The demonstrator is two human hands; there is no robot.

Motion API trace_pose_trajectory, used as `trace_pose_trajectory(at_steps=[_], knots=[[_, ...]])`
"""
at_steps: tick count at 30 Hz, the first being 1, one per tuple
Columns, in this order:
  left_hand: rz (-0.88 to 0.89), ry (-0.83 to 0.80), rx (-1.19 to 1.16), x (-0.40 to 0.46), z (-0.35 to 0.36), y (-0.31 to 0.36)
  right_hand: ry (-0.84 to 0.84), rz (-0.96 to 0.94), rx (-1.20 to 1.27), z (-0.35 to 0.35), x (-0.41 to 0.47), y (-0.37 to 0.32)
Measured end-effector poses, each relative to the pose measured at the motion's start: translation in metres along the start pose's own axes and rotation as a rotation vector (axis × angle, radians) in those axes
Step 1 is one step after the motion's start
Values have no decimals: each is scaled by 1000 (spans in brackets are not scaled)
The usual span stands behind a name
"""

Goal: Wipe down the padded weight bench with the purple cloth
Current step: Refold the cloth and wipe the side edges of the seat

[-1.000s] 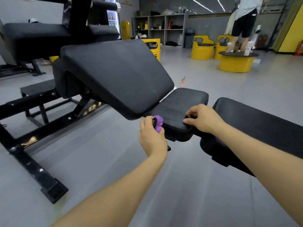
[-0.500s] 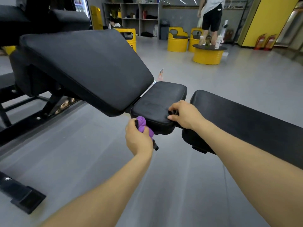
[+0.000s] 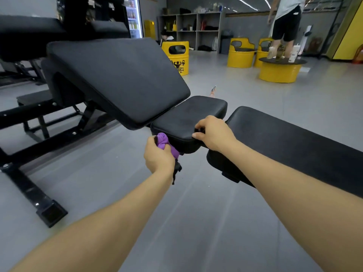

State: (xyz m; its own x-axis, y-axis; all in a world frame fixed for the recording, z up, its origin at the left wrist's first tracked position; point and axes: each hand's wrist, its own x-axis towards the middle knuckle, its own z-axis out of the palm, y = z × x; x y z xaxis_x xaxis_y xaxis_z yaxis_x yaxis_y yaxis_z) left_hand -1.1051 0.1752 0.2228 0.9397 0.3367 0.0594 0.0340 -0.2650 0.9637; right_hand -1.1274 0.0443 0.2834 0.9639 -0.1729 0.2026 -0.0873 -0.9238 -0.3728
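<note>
Grey gym flooring is spreading beneath the padded weight bench (image 3: 121, 79), whose seat pad (image 3: 188, 116) the right hand (image 3: 214, 134) is gripping; the left hand (image 3: 159, 156) is clutching the bunched purple cloth (image 3: 164, 142) against its near edge, best opened flatter for fuller contact

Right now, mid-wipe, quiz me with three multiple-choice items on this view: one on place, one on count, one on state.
1. Where is the purple cloth?
A. at the seat pad's near left corner
B. on the floor
C. on the backrest

2. How many yellow barrel chairs stand behind the round yellow table?
A. none
B. two
C. five

3. What is the right hand doing?
A. hanging free
B. holding a bottle
C. gripping the seat pad edge

Answers: 1 A, the left hand bunches it there; 2 B, a pair shows; 3 C, fingers curl over the edge.
</note>
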Motion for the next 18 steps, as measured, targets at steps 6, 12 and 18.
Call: trace_pose_trajectory(at_steps=[6,12,18], knots=[[53,-4,6,9,-7,-4,3,-30,2,-4,-6,13],[-21,88,33,22,-1,6,-13,-109,-43,-1,-14,21],[107,-43,9,-10,1,-7,-38,-103,-32,-6,-12,23]])
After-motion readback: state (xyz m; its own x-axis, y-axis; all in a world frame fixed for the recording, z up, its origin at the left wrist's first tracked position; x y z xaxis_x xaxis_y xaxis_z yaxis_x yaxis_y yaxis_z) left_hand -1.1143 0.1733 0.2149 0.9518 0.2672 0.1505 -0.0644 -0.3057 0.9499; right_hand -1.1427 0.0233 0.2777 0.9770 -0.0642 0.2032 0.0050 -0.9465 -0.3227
